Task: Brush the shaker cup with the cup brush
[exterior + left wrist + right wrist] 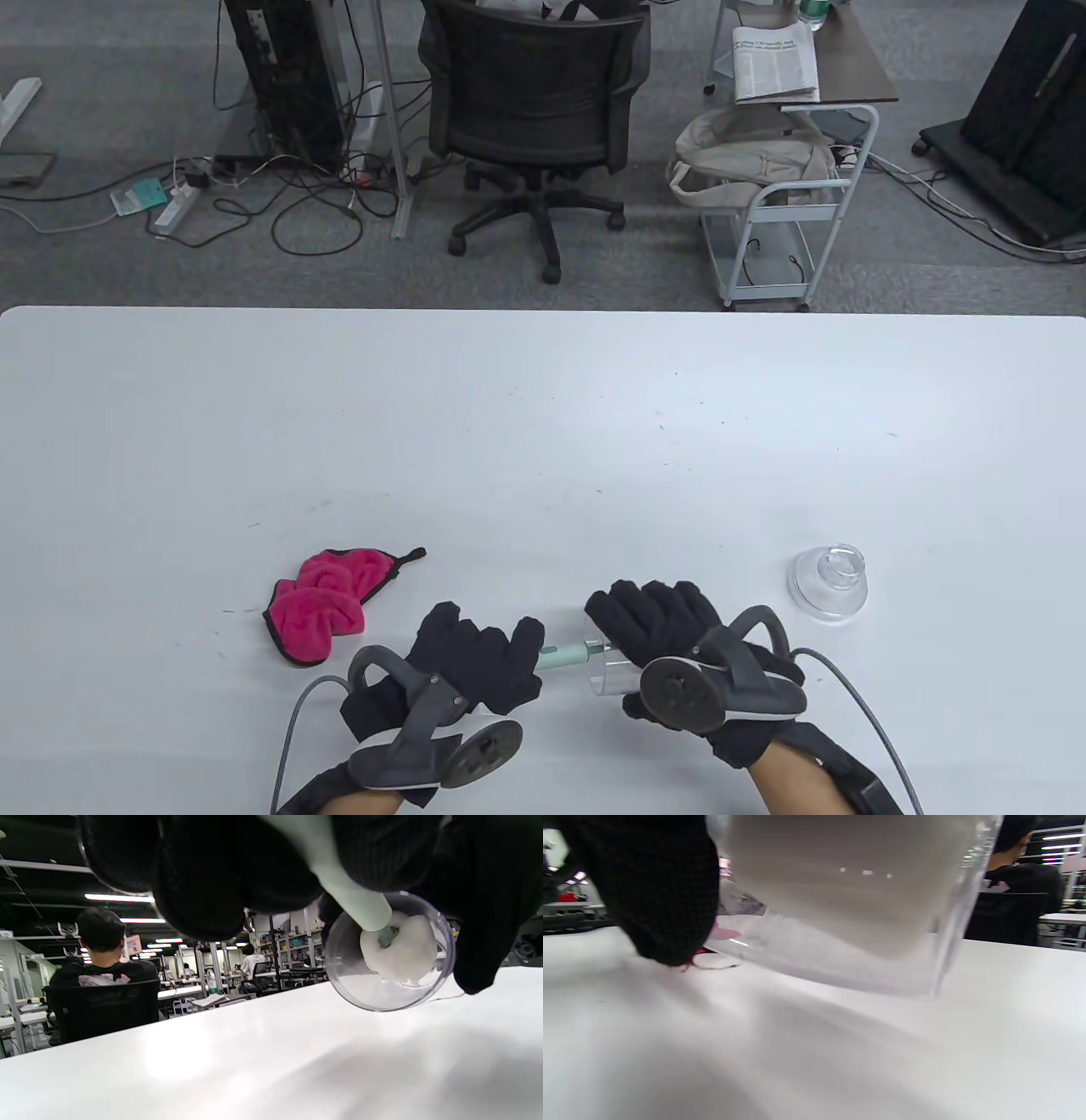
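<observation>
across the whole lower half of the table view lies the white table (pixel 543 424), a smooth matte slab with faint specks and rounded far corners. beyond it, at twelve o'clock, stands a black mesh-backed office chair (pixel 534 93) on castors on grey carpet. on the tabletop at about eight o'clock from the centre sits a crumpled pink cloth (pixel 327 613), plush and fuzzy, edged in dark trim.

at six o'clock the two black knit gloves work side by side, each with a grey ringed tracker on its back. the right hand (pixel 679 649) wraps around the shaker cup (pixel 612 675), a clear, smooth-walled plastic cylinder lying on its side just above the table, its round mouth facing nine o'clock toward the other hand. the left hand (pixel 471 666) grips the cup brush (pixel 564 656) by its pale mint handle, a slim rounded rod that bridges the small gap between the gloves. from the left wrist view the brush's soft white sponge head (pixel 401 950) sits inside the cup's circular rim. in the right wrist view the cup's wall fills the top, glossy with small highlights, and a gloved fingertip (pixel 657 891) presses on its side.

at three o'clock from the right hand, well apart, stands a clear domed lid (pixel 830 581), round and glassy.
</observation>
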### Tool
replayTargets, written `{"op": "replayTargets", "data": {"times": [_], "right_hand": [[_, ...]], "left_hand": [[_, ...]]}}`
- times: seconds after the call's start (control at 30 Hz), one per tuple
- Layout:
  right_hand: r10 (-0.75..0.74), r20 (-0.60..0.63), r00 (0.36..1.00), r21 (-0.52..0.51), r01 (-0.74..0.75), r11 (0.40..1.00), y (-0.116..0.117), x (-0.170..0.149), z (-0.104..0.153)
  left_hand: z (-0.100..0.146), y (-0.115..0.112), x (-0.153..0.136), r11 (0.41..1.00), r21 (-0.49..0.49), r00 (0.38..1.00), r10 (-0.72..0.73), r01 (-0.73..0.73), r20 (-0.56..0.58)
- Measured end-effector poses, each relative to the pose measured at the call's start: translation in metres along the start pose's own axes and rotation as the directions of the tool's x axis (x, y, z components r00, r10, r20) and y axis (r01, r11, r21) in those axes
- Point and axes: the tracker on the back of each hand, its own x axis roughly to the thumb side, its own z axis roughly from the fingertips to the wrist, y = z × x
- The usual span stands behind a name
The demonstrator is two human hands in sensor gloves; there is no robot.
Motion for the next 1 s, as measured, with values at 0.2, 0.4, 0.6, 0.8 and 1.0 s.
{"op": "replayTargets", "data": {"times": [0.2,0.4,0.6,0.8,1.0], "right_hand": [[0.079,-0.053,0.995,-0.128,-0.085,0.988,-0.010,-0.014,0.005],[0.060,-0.109,0.992,0.031,-0.057,0.998,-0.008,-0.025,0.008],[-0.037,-0.010,0.999,0.026,0.037,0.999,0.001,-0.007,0.000],[-0.060,-0.015,0.998,-0.066,0.058,0.996,-0.004,-0.013,0.004],[-0.094,-0.126,0.988,-0.114,0.079,0.990,-0.012,-0.041,0.015]], "left_hand": [[-0.001,-0.004,-0.005,0.996,-0.038,0.996,0.085,-0.085,-0.010],[0.006,0.008,-0.011,0.999,0.037,0.999,0.004,-0.002,-0.050],[0.002,0.001,-0.005,1.000,-0.016,1.000,0.021,-0.021,-0.019],[-0.003,-0.006,-0.003,0.989,-0.130,0.998,0.061,-0.064,-0.029],[0.000,0.002,-0.012,0.991,-0.113,0.993,0.066,-0.078,-0.101]]}}
